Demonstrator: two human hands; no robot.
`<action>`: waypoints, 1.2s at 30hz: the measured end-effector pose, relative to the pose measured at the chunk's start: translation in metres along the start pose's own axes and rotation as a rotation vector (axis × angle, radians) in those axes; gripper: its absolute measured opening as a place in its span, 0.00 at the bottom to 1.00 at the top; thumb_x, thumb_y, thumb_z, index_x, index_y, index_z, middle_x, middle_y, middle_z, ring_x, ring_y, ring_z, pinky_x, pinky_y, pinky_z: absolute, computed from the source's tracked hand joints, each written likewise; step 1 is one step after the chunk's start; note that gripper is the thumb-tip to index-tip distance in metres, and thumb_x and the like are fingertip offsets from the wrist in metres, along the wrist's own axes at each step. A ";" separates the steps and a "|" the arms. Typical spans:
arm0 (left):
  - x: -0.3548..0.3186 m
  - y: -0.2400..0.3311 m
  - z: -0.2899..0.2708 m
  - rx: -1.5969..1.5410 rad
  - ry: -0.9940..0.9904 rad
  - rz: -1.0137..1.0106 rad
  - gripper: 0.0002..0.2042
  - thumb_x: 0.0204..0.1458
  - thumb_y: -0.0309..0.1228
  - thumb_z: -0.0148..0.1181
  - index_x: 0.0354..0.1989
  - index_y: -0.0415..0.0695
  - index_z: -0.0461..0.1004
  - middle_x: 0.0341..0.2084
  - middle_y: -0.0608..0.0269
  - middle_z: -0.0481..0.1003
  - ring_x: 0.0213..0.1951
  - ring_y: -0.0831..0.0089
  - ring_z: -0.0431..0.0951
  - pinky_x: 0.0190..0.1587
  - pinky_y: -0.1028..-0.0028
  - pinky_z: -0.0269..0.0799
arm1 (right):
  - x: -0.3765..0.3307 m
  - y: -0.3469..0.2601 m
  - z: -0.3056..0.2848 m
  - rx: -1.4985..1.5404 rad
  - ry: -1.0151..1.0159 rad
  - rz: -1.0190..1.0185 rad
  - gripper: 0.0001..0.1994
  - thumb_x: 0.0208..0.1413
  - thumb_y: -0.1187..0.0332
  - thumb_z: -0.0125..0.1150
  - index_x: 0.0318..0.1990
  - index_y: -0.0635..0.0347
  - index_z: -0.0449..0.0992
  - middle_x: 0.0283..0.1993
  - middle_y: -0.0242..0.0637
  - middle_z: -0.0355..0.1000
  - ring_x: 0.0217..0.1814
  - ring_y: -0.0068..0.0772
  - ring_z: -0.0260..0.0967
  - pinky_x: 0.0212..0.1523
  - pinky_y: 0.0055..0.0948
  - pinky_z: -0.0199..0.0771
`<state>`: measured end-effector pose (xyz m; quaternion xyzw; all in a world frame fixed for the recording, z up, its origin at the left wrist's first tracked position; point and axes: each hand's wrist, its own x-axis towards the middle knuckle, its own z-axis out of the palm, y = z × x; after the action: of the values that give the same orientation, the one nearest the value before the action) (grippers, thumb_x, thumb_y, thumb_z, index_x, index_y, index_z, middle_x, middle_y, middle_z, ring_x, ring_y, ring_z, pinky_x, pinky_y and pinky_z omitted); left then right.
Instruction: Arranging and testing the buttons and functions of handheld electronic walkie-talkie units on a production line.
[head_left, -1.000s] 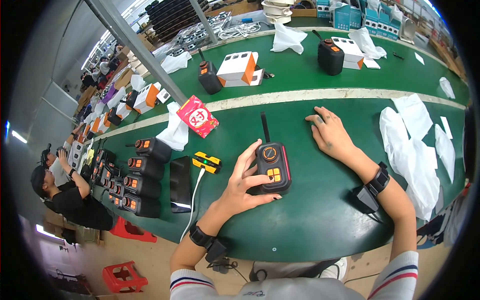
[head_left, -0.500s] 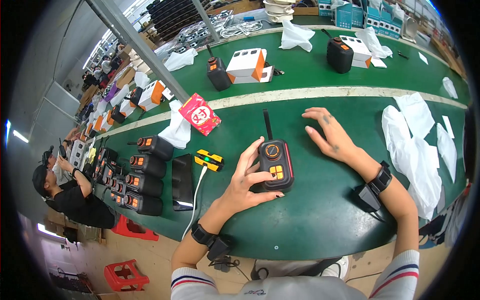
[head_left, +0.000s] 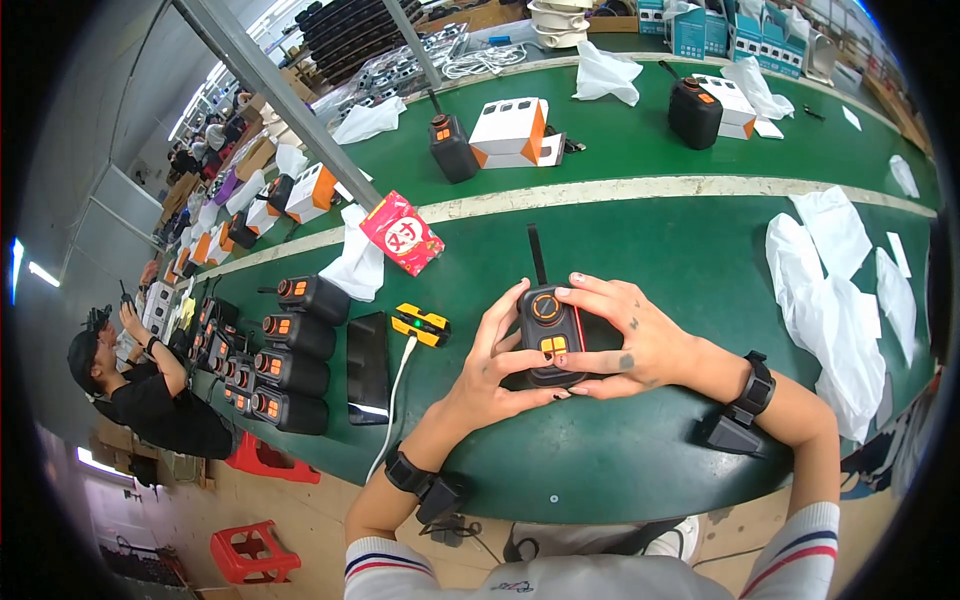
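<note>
A black handheld device (head_left: 541,372) with an orange-ringed dial, orange buttons and an upright black strap stands on the green table in front of me. My left hand (head_left: 487,365) is wrapped round its left side, thumb at the lower front. My right hand (head_left: 628,335) grips it from the right, with one finger near the dial and another at the orange buttons. Each wrist wears a black band with a small box. To the left are a yellow-and-black gadget (head_left: 420,325) with a green light and white cable, and a dark flat phone-like slab (head_left: 367,368).
Several similar black devices (head_left: 300,370) stand in rows at left. A red packet (head_left: 402,233) and white bags (head_left: 815,300) lie around. Beyond a pale strip, white-and-orange boxes (head_left: 505,135) stand on a green surface. A person (head_left: 140,380) in black works at far left.
My right hand has come in from the right and closed on the device; it was open above the table. Boxes and devices on the far green surface have shifted slightly right.
</note>
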<state>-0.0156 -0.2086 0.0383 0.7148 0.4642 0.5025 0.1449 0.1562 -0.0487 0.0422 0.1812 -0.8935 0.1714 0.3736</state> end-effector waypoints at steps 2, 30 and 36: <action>0.000 0.000 0.000 0.007 0.007 0.004 0.29 0.34 0.25 0.74 0.48 0.55 0.68 0.63 0.38 0.42 0.62 0.38 0.53 0.56 0.48 0.66 | 0.000 0.000 0.001 0.024 -0.013 0.016 0.24 0.41 0.57 0.71 0.49 0.38 0.73 0.63 0.55 0.54 0.61 0.61 0.58 0.52 0.47 0.64; 0.058 -0.038 0.033 0.141 0.108 -0.036 0.24 0.41 0.29 0.71 0.46 0.51 0.66 0.63 0.34 0.47 0.61 0.42 0.59 0.56 0.57 0.65 | -0.028 0.046 -0.020 0.169 -0.057 0.424 0.50 0.42 0.52 0.70 0.65 0.62 0.41 0.60 0.59 0.58 0.58 0.59 0.62 0.56 0.45 0.63; 0.121 -0.061 0.058 0.179 0.046 -0.042 0.20 0.44 0.29 0.67 0.46 0.47 0.67 0.64 0.37 0.49 0.62 0.46 0.58 0.46 0.65 0.78 | -0.046 0.078 -0.038 -0.156 0.237 0.492 0.47 0.37 0.56 0.74 0.61 0.60 0.47 0.55 0.54 0.61 0.53 0.58 0.65 0.51 0.45 0.66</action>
<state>0.0096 -0.0636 0.0419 0.7034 0.5253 0.4721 0.0805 0.1746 0.0454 0.0205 -0.0918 -0.8713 0.2076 0.4352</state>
